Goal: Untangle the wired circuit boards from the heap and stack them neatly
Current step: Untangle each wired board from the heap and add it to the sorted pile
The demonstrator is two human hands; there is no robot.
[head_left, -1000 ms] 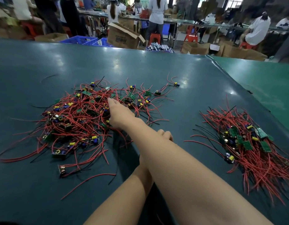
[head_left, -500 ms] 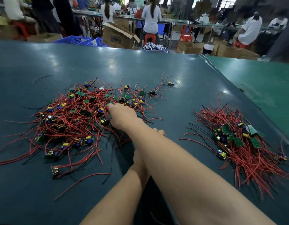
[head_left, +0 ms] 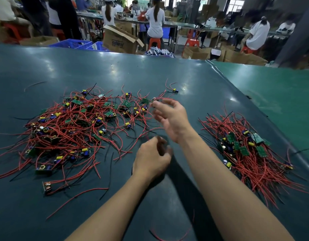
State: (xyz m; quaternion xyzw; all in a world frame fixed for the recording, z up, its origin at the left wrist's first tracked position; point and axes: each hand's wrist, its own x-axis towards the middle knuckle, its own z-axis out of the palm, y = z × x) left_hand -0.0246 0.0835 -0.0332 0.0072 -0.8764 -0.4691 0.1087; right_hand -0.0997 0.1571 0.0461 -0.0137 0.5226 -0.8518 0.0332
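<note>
Where it reached into the heap [head_left: 72,129], right hand [head_left: 171,119] now lifted, uncrossed, left hand [head_left: 150,159] exposed

Bare tabletop [head_left: 150,70] runs along the far edge and in a lane down the middle to the near edge. The tangled heap [head_left: 77,129] blocks the left side; the stacked boards [head_left: 251,150] block the right edge.

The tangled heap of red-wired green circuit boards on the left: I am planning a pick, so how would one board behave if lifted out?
The tangled heap of red-wired green circuit boards looks interlaced, so a lifted board would probably drag neighbours along. Its thin red wires curve loosely, so they are likely floppy. The boards look small, so probably light.
</note>
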